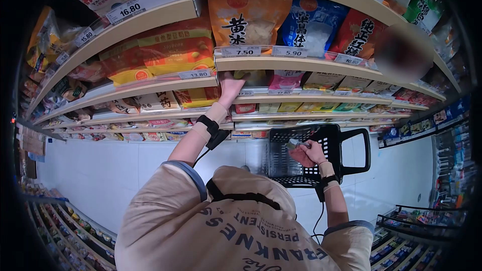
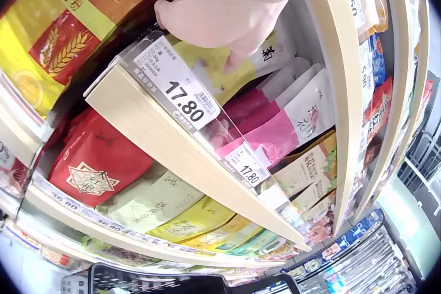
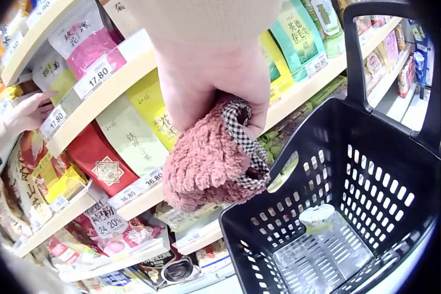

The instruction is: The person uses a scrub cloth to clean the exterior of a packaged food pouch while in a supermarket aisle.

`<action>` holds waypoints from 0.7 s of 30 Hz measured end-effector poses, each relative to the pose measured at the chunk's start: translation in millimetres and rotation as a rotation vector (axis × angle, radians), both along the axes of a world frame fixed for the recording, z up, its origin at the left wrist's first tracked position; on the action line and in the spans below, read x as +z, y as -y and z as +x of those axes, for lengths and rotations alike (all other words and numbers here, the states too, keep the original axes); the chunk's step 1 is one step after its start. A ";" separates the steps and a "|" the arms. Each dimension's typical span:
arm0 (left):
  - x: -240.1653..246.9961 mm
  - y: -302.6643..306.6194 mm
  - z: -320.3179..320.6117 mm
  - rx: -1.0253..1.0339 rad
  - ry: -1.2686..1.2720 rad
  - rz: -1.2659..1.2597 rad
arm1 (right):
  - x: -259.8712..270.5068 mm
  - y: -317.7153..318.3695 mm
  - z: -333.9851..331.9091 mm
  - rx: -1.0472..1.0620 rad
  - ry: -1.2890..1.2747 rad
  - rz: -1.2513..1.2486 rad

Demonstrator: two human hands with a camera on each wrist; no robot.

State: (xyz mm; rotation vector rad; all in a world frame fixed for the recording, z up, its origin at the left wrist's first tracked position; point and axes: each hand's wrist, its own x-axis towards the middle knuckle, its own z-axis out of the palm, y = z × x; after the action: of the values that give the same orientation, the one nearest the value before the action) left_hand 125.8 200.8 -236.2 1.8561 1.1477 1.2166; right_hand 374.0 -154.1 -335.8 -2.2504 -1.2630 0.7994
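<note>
Shelves [image 1: 301, 66] of packaged food curve across the far side of a shop aisle, above a pale tiled floor [image 1: 95, 165]. On one of the middle shelves stands a yellow-green and white pouch [image 2: 219, 87], just behind a white 17.80 price label [image 2: 180, 97]. The person's left hand [image 1: 231, 88] reaches in to it, the fingers loosely extended and touching its front; I cannot tell how firmly they bear on it. Right beside the pouch are pink and white pouches [image 2: 275, 132], and on the shelf below sits a red pouch [image 2: 103, 156], left of some pale green ones [image 2: 153, 204].

Nearer and to the right, the right hand [image 1: 315, 152] has its fingers curled round a fluffy pink cloth [image 3: 200, 163] with black-and-white checked trim, held above a black shopping basket [image 3: 337, 139]. A small white and yellow-green package [image 3: 317, 219] lies inside on the basket's bottom.

Higher up, over the left hand, stand an orange bag [image 1: 251, 15] and, to its right, a blue bag [image 1: 311, 27].
</note>
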 end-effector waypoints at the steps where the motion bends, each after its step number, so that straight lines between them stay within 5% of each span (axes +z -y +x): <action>1: 0.3 -0.5 1.2 -0.003 0.005 0.000 | 1.7 3.8 -0.9 -0.003 0.005 0.000; 4: 2.0 -0.4 3.1 0.023 -0.168 -0.067 | -0.9 16.6 -2.4 -0.022 -0.026 -0.015; 21: 27.3 8.4 16.4 -0.349 0.319 -0.275 | 1.0 31.3 -5.3 -0.024 0.001 -0.045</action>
State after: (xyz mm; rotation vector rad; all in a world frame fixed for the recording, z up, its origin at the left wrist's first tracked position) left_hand 142.2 192.3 -208.9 1.5115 0.7363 1.0476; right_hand 368.7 -185.4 -334.7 -2.2976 -1.2273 0.8255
